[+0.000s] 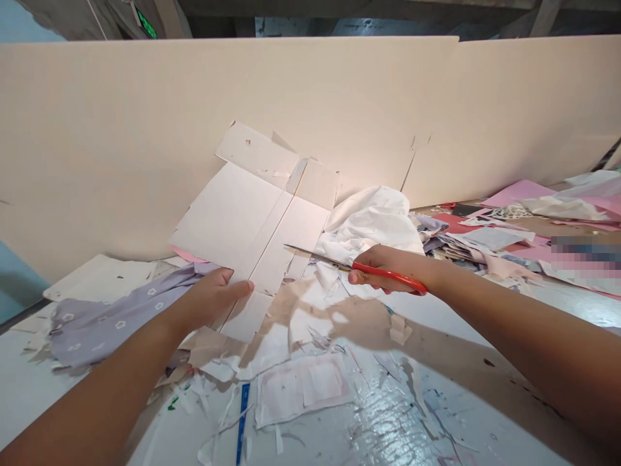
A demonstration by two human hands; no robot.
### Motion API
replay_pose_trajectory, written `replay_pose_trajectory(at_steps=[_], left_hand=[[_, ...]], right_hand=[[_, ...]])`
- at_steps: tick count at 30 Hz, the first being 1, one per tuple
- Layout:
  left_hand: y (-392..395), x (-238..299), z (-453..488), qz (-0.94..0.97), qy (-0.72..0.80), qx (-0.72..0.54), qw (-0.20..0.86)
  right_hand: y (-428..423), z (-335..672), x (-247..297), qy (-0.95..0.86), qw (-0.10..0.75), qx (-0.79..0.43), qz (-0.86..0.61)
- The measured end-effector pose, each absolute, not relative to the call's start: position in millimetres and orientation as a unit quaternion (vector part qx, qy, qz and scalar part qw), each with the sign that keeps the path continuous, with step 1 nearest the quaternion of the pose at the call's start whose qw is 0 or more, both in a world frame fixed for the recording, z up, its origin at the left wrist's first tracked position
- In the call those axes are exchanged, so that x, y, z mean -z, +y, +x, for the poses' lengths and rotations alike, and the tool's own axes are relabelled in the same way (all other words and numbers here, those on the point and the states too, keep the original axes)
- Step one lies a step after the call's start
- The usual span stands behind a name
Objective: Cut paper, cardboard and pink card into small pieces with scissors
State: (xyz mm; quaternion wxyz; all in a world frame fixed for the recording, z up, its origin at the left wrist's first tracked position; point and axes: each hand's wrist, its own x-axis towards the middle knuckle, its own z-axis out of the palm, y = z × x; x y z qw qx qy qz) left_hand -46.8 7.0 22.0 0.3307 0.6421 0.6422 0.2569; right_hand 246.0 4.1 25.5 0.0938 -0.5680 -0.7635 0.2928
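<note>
My left hand (219,299) grips the lower left part of a flattened white cardboard box (237,213), its thumb lying on the panel. The cardboard is tilted up, with fold lines and flaps showing. In my right hand (376,266) is a pair of scissors (388,274) with red handles. Their blades point left and lie over the cardboard's right edge; whether they are cutting into it I cannot tell. Lavender cloth with white flowers (116,317) lies by my left forearm. Crumpled white cloth (373,217) sits behind my right hand.
Paper scraps and thin strips litter the white table (388,421). A blue strip (242,421) and a pinkish paper rectangle (305,388) lie in front. Piled paper and cloth pieces (485,239) spread to the right. A cream board (121,129) stands upright along the back.
</note>
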Motion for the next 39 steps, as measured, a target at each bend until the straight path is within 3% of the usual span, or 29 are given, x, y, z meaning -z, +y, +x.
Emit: replay_pose_trajectory(at_steps=[8, 15, 31, 39], left_hand=[[17, -14, -59, 0.670, 0.675, -0.238, 0.196], [13, -17, -53, 0.688, 0.657, -0.200, 0.235], [14, -11, -53, 0.678, 0.660, -0.207, 0.249], [9, -17, -49, 0.677, 0.662, -0.207, 0.247]], right_hand=[[10, 255, -14, -0.838, 0.107, -0.260, -0.468], [6, 250, -15, -0.833, 0.085, -0.302, -0.455], [2, 241, -19, -0.829, 0.090, -0.223, -0.505], [8, 245, -9, -0.833, 0.132, -0.217, -0.491]])
